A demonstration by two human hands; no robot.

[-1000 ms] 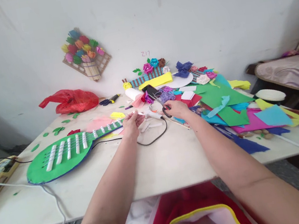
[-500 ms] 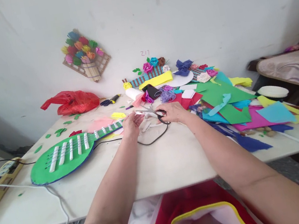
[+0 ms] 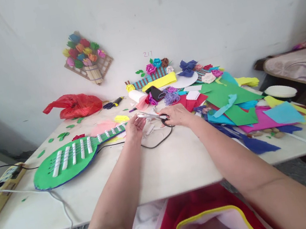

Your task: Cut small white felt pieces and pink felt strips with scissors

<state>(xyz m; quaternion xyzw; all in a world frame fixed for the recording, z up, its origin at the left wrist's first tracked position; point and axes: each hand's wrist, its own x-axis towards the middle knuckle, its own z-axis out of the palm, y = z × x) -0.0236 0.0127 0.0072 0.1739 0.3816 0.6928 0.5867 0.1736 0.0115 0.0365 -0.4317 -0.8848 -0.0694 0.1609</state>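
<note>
My right hand (image 3: 177,115) is closed round the dark handles of a pair of scissors (image 3: 150,115), whose blades point left. Between the fingers of my left hand (image 3: 135,126) is a small piece of white paper (image 3: 140,115), right at the blade tips. It is too small to tell whether the blades are cutting it. White scraps (image 3: 150,130) lie on the table below the scissors. Left of my left hand rests a green paper lute shape (image 3: 70,160) with white strips and strings; its neck ends near my wrist.
Coloured paper sheets (image 3: 234,96) are piled at the right. A red plastic bag (image 3: 76,105) and yellow-black cutters (image 3: 114,103) lie at the back left. A black cable (image 3: 158,145) loops below my hands. A power strip (image 3: 3,192) sits at the left edge.
The scissors and both hands have stayed almost in place; the blades look slightly more tilted at the tips. The whole view has shifted a little.
</note>
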